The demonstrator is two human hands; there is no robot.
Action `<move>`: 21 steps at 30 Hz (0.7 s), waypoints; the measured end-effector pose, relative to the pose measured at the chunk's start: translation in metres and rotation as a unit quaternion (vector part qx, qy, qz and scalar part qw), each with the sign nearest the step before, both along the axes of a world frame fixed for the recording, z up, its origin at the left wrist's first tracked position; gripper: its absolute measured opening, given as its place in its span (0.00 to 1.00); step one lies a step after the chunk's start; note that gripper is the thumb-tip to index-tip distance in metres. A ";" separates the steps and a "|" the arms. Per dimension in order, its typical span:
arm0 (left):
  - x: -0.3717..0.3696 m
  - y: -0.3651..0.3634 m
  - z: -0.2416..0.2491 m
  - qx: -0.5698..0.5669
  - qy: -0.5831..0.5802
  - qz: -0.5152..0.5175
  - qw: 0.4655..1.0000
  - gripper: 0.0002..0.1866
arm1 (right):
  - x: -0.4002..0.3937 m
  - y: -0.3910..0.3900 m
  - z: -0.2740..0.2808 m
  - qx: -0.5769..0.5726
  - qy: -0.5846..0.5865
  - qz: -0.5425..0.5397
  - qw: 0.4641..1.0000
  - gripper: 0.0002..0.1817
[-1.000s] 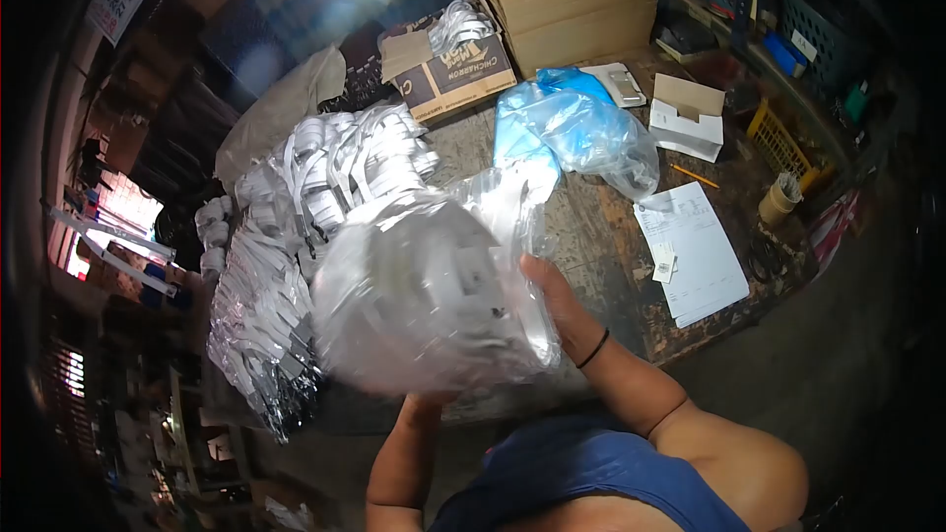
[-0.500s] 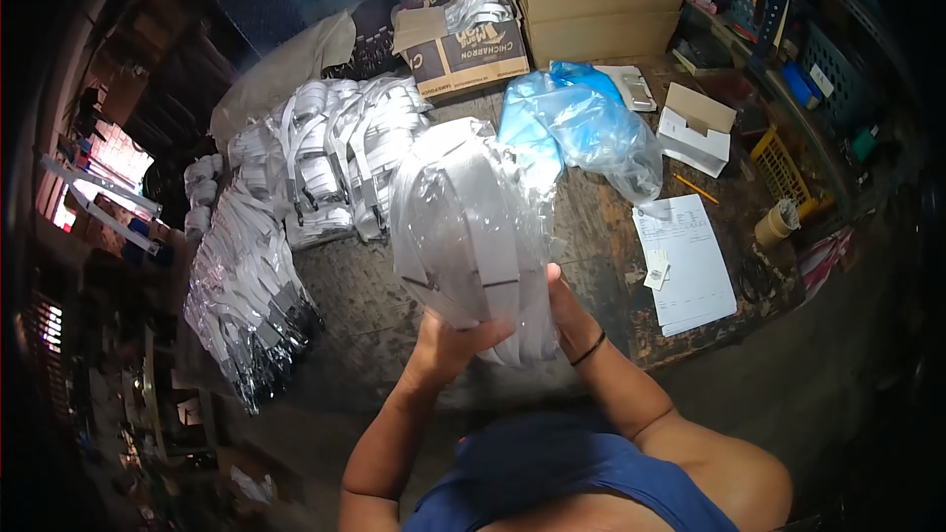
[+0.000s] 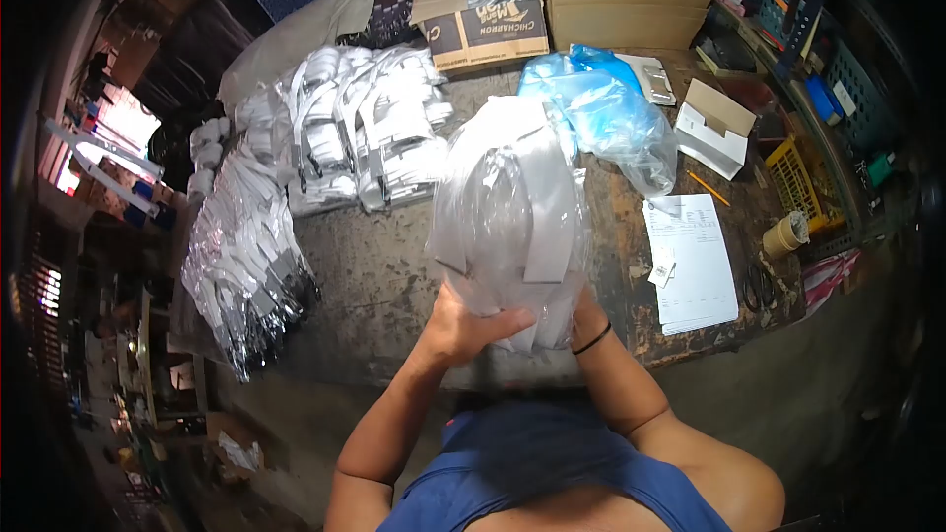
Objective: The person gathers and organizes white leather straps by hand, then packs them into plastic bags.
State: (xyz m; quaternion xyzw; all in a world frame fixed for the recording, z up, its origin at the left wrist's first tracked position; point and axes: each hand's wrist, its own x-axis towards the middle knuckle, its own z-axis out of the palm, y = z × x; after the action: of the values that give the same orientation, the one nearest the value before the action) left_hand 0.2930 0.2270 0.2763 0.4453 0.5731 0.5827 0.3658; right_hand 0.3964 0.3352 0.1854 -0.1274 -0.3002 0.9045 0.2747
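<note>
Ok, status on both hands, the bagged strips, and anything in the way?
Left hand gripping bagged strips low; right hand alongside, fingers mostly hidden. Strips held over table. Blue plastic bag beyond, possibly in the way.

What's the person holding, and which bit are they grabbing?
A clear plastic bag with white bands inside, held by its near end. The left hand grips there, thumb on top; the right hand is at the right edge, fingers hidden.

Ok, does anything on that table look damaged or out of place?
Nothing looks spilled. The table has a worn, patchy surface near the papers, and the blue plastic bag lies crumpled beside the open white box; neither seems alarming.
</note>
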 end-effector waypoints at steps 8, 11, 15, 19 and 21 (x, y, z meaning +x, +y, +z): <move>-0.007 -0.001 -0.047 -0.135 -0.219 -0.009 0.966 0.24 | 0.013 -0.015 -0.025 -0.061 -0.009 0.033 0.998 0.40; -0.007 -0.003 -0.055 -0.149 -0.279 -0.002 0.949 0.24 | 0.011 -0.018 -0.036 -0.083 -0.019 0.028 0.996 0.41; -0.012 -0.003 -0.059 -0.162 -0.260 -0.006 0.952 0.24 | 0.010 -0.017 -0.043 -0.060 -0.040 0.025 0.997 0.43; -0.016 0.001 -0.060 -0.148 -0.259 0.004 0.955 0.27 | 0.007 -0.011 -0.061 -0.016 -0.110 0.011 0.994 0.45; -0.020 0.002 -0.061 -0.166 -0.262 -0.007 0.951 0.36 | 0.004 -0.010 -0.046 0.013 -0.132 -0.011 0.991 0.46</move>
State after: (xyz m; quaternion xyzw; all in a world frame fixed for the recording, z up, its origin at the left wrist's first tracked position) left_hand 0.2732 0.2288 0.2149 0.2137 0.5424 0.5730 0.5761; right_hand 0.4001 0.3255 0.1392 -0.2453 -0.3444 0.8726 0.2445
